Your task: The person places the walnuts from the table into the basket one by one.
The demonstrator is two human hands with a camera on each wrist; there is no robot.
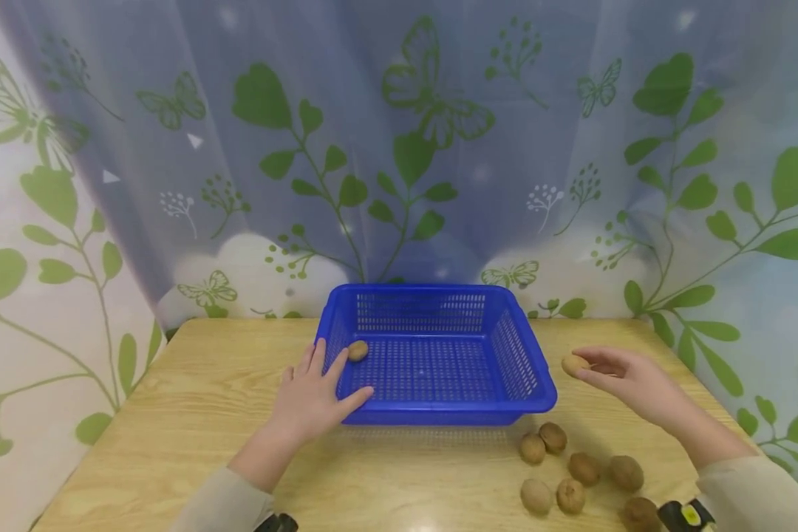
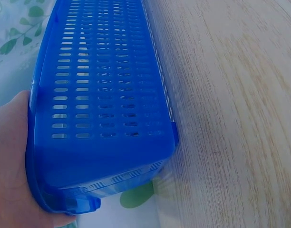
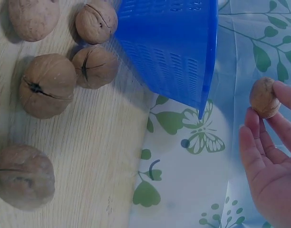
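Note:
A blue plastic basket (image 1: 425,405) with slotted walls stands on the table. My left hand (image 1: 312,395) rests on its left rim, fingers spread and fairly straight; in the left wrist view that hand (image 2: 11,161) lies along the basket's edge (image 2: 102,156). One walnut (image 1: 357,350) lies inside the basket by its left wall, close to the left fingers. To the right of the basket, my right hand (image 1: 632,377) pinches another walnut (image 1: 574,365) between thumb and fingertips. The right wrist view shows this walnut (image 3: 265,98) held above the table level.
Several loose walnuts (image 1: 584,468) lie on the wooden table (image 1: 173,414) in front of the basket's right corner, below my right forearm. A patterned curtain (image 1: 439,185) hangs behind the table's back edge and along both sides.

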